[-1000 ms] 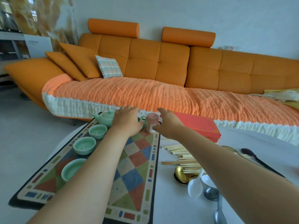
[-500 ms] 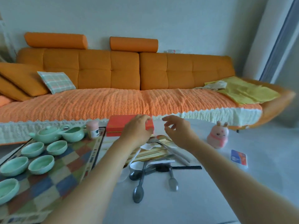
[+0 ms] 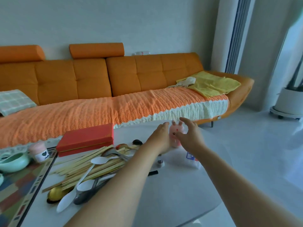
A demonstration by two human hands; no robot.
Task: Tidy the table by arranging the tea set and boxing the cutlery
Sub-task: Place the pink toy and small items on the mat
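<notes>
Both arms reach toward the far right part of the white table [image 3: 164, 199]. The left hand [image 3: 161, 138] is just left of a pink rabbit figure [image 3: 174, 133], fingers straight and pressed together, palm side toward it. The right hand [image 3: 191, 136] is just right of it, fingers spread and loosely curved, thumb across the figure's front. Cannot tell if either hand touches it. The rabbit's sides are hidden by the hands; only the ears, face and a bit of the base show.

The cutlery lies loose on the table, left of the arms. A heap of chopsticks [image 3: 91, 166] has white plastic spoons [image 3: 98, 160] on top. Dark metal spoons [image 3: 85, 195] and a gold spoon [image 3: 54, 194] are at the near end, partly under the pile. The count is unclear and the left forearm covers the heap's right edge.

The red box [image 3: 86, 140] is closed, at the far edge, just beyond the heap. The patterned mat [image 3: 21, 190] is cut off at the left. On it are a green tea vessel [image 3: 13, 161], cropped by the frame, and a pink cup [image 3: 39, 151] with a heart mark.

A black strip [image 3: 153, 173] pokes out from behind the left forearm. A small grey object [image 3: 160, 163] is between the arms, too blurred to identify. A blue and white packet [image 3: 192, 158] is half hidden by the right forearm. The orange sofa [image 3: 147, 74] is beyond the table.
</notes>
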